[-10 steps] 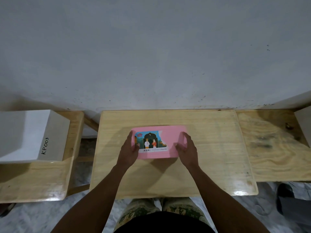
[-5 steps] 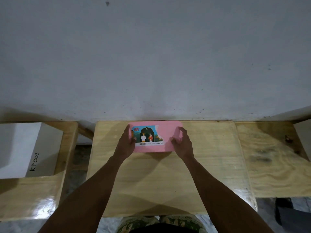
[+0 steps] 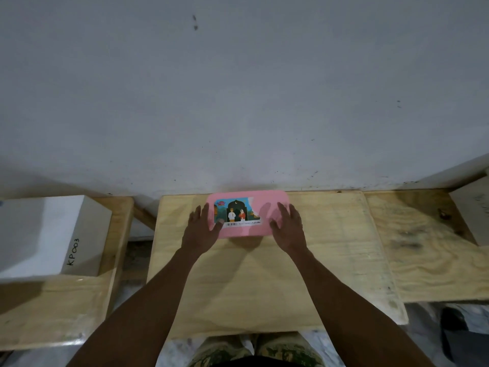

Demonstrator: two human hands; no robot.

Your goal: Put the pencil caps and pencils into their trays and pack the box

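A closed pink box (image 3: 267,205) with a colourful picture label lies flat at the far edge of the middle wooden table (image 3: 330,260), close to the wall. My left hand (image 3: 201,229) lies at the box's left end with fingers spread and straight, the thumb touching the label's lower corner. My right hand (image 3: 288,229) lies at the right end, fingers straight and spread over the lid's edge. No pencils, caps or trays are visible; whatever is inside the box is hidden.
A white block (image 3: 50,234) marked KP003 stands on a lower wooden bench (image 3: 53,308) to the left. Another wooden table (image 3: 423,247) adjoins on the right, with a pale box (image 3: 473,210) at its far corner. A grey wall rises right behind the tables.
Both hands have slid the pink box away from me to the table's far edge. Their fingers have loosened from gripping its ends to lying spread.
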